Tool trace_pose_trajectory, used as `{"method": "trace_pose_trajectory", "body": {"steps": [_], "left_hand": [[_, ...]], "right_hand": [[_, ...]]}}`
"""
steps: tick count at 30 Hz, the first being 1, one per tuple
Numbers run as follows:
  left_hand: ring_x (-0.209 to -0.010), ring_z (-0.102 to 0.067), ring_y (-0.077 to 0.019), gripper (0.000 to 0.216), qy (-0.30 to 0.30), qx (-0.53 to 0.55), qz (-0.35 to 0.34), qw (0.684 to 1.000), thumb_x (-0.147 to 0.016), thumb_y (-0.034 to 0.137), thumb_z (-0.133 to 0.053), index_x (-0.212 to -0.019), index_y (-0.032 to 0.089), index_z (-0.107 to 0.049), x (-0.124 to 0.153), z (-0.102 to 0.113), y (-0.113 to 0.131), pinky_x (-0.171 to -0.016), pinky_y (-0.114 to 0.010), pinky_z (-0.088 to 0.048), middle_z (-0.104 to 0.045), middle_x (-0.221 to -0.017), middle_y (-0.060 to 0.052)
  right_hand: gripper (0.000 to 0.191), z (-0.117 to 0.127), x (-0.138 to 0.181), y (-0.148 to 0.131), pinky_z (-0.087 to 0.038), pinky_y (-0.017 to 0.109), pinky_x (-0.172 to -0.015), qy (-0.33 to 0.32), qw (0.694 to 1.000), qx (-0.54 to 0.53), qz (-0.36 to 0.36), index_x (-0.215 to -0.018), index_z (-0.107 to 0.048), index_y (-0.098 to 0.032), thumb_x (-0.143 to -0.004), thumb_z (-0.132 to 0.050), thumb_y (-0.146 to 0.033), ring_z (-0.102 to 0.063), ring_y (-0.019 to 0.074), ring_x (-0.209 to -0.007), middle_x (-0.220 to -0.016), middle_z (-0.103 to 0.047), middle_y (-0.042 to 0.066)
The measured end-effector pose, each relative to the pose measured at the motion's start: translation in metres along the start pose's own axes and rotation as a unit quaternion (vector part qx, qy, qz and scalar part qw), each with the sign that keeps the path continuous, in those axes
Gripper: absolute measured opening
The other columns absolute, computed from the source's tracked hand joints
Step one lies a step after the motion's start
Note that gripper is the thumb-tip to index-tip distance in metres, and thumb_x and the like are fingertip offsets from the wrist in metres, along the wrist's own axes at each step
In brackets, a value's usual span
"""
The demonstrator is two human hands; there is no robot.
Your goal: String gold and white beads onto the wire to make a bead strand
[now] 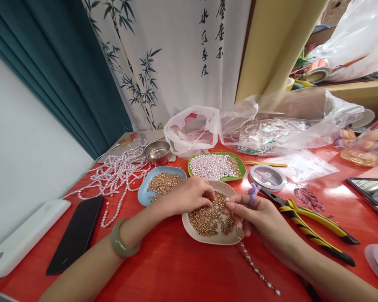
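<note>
My left hand (pixel 192 195) reaches over a cream plate (pixel 197 235), its fingers curled down at the small gold beads (pixel 204 220); whether a bead is between the fingertips is hidden. My right hand (pixel 258 214) is closed at the plate's right side, thumb and index finger pinching a beaded strand near a white pearl. The strand's lower part (pixel 252 264) hangs below this hand past the plate's rim onto the table. Close behind are a blue plate (pixel 142 193) with gold beads and a green tray (pixel 231 178) holding white pearls and some gold beads.
Pearl strings (pixel 119 172) and a metal bowl (pixel 157 152) lie back left. A black phone (pixel 75 235) is beside my left arm. Pliers (pixel 311 222) and a spool (pixel 267 177) lie right. Plastic bags (pixel 192 130) line the back of the red table (pixel 164 268).
</note>
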State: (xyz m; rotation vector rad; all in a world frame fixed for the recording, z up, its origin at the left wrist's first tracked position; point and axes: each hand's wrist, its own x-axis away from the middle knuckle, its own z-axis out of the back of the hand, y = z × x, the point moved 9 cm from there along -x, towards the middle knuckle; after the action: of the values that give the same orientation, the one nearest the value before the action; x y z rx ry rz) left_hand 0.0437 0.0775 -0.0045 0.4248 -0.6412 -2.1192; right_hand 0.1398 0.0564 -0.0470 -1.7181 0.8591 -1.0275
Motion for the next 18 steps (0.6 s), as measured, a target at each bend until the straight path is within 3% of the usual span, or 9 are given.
{"method": "trace_pose_trajectory", "body": {"steps": [4,8,12,18], "left_hand": [[-0.073,-0.055,-0.0175,0.009,0.023,0.031,0.004,0.999,-0.069,0.019,-0.057,-0.068,0.019,-0.065,-0.001,0.003,-0.004,-0.065,-0.029,-0.038,-0.064,-0.075,-0.005],[-0.063,-0.054,-0.0137,0.010,0.043,0.193,0.087,0.976,-0.071,0.021,-0.055,-0.071,0.017,-0.064,-0.001,0.007,-0.018,-0.058,-0.027,-0.038,-0.063,-0.070,-0.004],[-0.062,-0.053,-0.0110,0.011,0.040,0.375,0.161,0.912,-0.068,0.022,-0.060,-0.074,0.014,-0.064,0.001,0.002,-0.025,-0.053,-0.023,-0.037,-0.063,-0.071,-0.005],[-0.069,-0.056,-0.0099,0.013,0.039,0.549,0.185,0.814,-0.064,0.020,-0.066,-0.076,0.013,-0.065,0.003,-0.011,-0.026,-0.056,-0.019,-0.040,-0.063,-0.073,-0.004]], "right_hand": [[0.016,-0.001,0.001,-0.002,-0.035,0.014,-0.031,0.002,1.000,0.001,0.000,-0.063,-0.061,-0.015,-0.065,-0.068,-0.029,-0.044,0.0043,-0.035,-0.046,-0.056,-0.001],[0.018,-0.002,0.001,-0.004,-0.034,0.015,-0.032,-0.002,1.000,0.011,0.005,-0.060,-0.061,-0.015,-0.067,-0.066,-0.030,-0.043,0.0046,-0.035,-0.041,-0.051,-0.003],[0.020,-0.005,0.002,-0.004,-0.033,0.014,-0.032,-0.018,1.000,0.015,-0.002,-0.058,-0.060,-0.015,-0.069,-0.064,-0.031,-0.043,0.0038,-0.034,-0.041,-0.052,-0.003],[0.020,-0.007,0.003,-0.007,-0.032,0.015,-0.032,-0.012,1.000,0.014,0.002,-0.054,-0.058,-0.015,-0.068,-0.063,-0.028,-0.043,0.0040,-0.033,-0.044,-0.055,-0.001]]}}
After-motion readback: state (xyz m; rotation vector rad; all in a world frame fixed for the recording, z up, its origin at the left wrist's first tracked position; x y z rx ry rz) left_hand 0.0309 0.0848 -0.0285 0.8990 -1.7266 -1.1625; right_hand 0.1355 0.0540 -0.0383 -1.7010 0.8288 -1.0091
